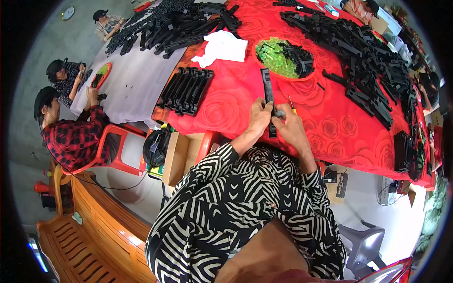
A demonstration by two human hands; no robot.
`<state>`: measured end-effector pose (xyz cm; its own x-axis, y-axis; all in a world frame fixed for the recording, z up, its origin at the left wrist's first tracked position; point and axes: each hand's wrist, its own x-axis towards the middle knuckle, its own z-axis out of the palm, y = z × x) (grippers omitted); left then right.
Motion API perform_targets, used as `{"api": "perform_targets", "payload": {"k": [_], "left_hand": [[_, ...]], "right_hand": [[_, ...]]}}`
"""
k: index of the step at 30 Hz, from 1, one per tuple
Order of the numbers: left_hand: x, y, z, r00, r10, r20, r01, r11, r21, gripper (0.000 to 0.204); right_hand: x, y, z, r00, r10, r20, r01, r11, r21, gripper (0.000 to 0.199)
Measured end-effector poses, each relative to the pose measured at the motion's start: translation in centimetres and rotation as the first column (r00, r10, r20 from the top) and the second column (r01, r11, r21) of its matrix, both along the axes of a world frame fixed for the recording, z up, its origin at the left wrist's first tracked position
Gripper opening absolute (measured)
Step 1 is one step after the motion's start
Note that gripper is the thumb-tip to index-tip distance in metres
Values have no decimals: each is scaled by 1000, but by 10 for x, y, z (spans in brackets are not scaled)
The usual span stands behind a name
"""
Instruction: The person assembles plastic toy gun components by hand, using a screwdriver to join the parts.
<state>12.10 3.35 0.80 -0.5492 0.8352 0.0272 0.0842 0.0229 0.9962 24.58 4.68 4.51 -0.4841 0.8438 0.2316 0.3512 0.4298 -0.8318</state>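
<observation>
Roses in red cover the cloth (330, 127) on the long table where the person works, and it sags a little over the near edge. Both hands meet at that edge on a long black strip (268, 89), which lies on the cloth and runs away from the person toward a round tray (264, 63) of green bits. The left hand (259, 118) is closed around the strip's near end, fingers curled over it; the right hand (290, 127) presses in from the other side, pinching a small grey piece against the strip, with a thin yellow-handled tool (292, 106) poking up just beside its fingers. Left of the hands stands a tight row of black parts (185, 90), and crumpled white paper (222, 47) lies beyond it. Heaps of black strips (368, 56) sprawl along the right and far sides. A second table under a white cloth (132, 85) adjoins on the left, where three other people (66, 127) sit, one on a red plastic chair (118, 151). An open cardboard box (181, 155) sits under the table, a wooden bench (80, 221) stands on the grey floor at lower left, and a clock (68, 12) hangs on the wall.
</observation>
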Motion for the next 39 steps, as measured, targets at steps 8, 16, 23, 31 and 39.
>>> {"api": "perform_targets", "payload": {"k": [8,16,23,31,39], "left_hand": [[-1,-12,7,934,-188,304,156,980,126,8],[-6,-21,-1,954,-279,112,266,957,116,8],[-14,-22,-5,923,-346,172,349,937,11,4],[-18,-31,9,875,-445,191,448,893,28,6],[-26,-36,24,815,-531,231,536,843,47,8]], "right_hand": [[14,6,14,979,-34,-199,50,996,76,26],[11,-3,21,988,-126,91,60,849,525,42],[14,-12,33,942,-230,246,50,818,573,39],[20,-11,43,925,81,370,-150,975,162,34],[22,-5,31,986,165,6,-163,974,157,32]]}}
